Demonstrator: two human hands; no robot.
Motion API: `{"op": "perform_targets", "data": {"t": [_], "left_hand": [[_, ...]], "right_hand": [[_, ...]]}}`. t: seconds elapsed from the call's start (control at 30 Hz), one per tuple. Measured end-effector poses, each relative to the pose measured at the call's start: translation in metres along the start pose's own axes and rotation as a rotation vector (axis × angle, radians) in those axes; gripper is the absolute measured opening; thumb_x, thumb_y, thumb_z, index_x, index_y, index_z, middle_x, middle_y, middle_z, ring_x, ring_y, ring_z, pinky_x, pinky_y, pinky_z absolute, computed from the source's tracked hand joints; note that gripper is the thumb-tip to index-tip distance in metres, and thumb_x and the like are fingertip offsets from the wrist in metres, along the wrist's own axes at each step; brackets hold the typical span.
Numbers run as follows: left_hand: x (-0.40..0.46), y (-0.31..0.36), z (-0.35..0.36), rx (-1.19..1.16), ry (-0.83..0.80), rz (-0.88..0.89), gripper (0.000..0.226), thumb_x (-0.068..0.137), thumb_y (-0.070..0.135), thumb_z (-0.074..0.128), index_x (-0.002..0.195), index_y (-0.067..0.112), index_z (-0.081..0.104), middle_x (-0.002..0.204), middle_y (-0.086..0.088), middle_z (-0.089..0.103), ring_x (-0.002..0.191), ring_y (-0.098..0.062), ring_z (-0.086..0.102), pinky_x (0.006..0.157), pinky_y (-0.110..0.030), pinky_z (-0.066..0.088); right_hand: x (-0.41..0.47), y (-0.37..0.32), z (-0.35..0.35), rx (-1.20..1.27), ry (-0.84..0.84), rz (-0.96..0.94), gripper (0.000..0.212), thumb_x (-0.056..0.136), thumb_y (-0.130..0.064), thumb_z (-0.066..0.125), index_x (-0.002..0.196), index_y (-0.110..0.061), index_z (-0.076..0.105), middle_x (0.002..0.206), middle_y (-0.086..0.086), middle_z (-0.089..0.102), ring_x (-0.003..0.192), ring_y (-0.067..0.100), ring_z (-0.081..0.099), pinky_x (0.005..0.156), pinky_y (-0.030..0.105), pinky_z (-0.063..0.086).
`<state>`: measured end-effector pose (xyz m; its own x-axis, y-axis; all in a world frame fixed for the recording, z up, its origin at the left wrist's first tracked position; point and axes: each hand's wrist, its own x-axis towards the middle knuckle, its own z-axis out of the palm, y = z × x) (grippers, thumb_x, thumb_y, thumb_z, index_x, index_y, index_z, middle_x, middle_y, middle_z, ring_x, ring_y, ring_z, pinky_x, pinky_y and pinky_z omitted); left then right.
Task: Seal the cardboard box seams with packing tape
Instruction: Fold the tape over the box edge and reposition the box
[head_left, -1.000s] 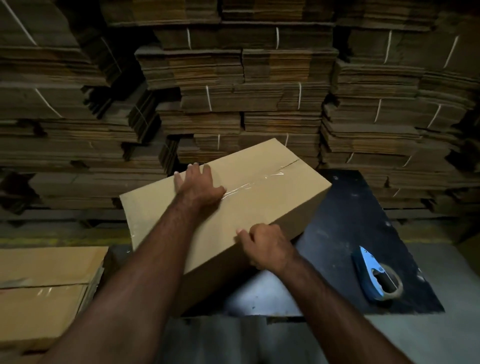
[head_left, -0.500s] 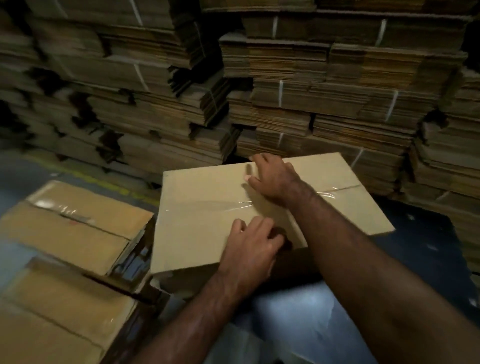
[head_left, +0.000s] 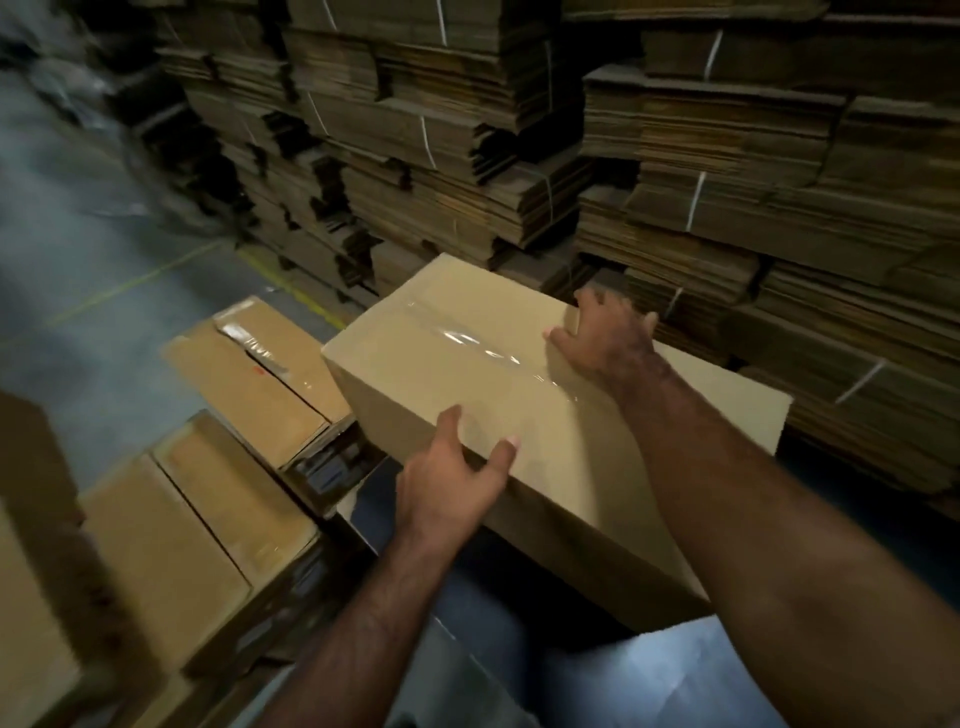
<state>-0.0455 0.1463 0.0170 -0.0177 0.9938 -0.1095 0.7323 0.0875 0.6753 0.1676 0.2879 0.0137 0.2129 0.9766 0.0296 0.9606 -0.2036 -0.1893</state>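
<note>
- Sealed cartons (head_left: 249, 384) lie on the floor at nine o'clock.
- Left hand (head_left: 449, 480) grips the cardboard box (head_left: 441, 374) at its near edge, thumb on top.
- Clear packing tape (head_left: 483, 356) covers the centre seam.
- Right hand (head_left: 605, 340) clasps its far edge at one o'clock.

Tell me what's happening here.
A person is handling a cardboard box with both hands. Clear tape already runs along its top seam. The left hand grips the near edge, thumb on top; the right hand holds the far edge. Other taped boxes sit to the left on the floor, and bundled flat cardboard is stacked behind. No tape dispenser is in view.
</note>
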Motion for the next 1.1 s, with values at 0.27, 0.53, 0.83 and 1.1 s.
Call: {"op": "perform_targets", "data": {"t": [0.27, 0.53, 0.83, 1.1], "left_hand": [[0.080, 0.063, 0.024, -0.222, -0.072, 0.046, 0.062, 0.073, 0.071, 0.066, 0.118, 0.029, 0.058, 0.110, 0.001, 0.063, 0.099, -0.022, 0.062, 0.090, -0.039, 0.052], [0.111, 0.107, 0.086, 0.076, -0.418, 0.530, 0.048, 0.079, 0.058, 0.068, 0.114, 0.025, 0.067, 0.111, 0.000, 0.069, 0.103, -0.020, 0.064, 0.093, -0.039, 0.053], [0.050, 0.035, 0.084, 0.277, -0.479, 0.854, 0.071, 0.094, 0.051, 0.054, 0.153, 0.018, 0.033, 0.164, -0.003, 0.019, 0.151, -0.022, 0.012, 0.118, -0.041, 0.019], [0.027, -0.027, 0.019, 0.209, -0.610, 0.964, 0.081, 0.084, 0.062, 0.046, 0.153, 0.020, 0.034, 0.164, -0.002, 0.017, 0.152, -0.017, 0.007, 0.115, -0.032, 0.013]], "right_hand": [[-0.054, 0.102, -0.042, 0.159, 0.070, 0.368, 0.056, 0.084, -0.049, 0.057, 0.130, -0.018, 0.049, 0.128, 0.015, 0.055, 0.116, 0.035, 0.051, 0.093, 0.045, 0.046], [-0.170, 0.178, -0.044, 0.111, -0.024, 0.563, 0.037, 0.088, -0.041, 0.062, 0.117, -0.019, 0.055, 0.122, 0.013, 0.056, 0.102, 0.029, 0.055, 0.079, 0.036, 0.048], [-0.255, 0.119, -0.012, 0.220, 0.005, 0.672, 0.065, 0.098, -0.051, 0.045, 0.154, -0.027, 0.022, 0.147, 0.019, 0.038, 0.129, 0.037, 0.045, 0.096, 0.044, 0.045], [-0.307, 0.053, 0.009, 0.138, 0.058, 0.762, 0.059, 0.101, -0.049, 0.037, 0.154, -0.026, 0.023, 0.142, 0.019, 0.044, 0.124, 0.036, 0.048, 0.092, 0.046, 0.048]]}}
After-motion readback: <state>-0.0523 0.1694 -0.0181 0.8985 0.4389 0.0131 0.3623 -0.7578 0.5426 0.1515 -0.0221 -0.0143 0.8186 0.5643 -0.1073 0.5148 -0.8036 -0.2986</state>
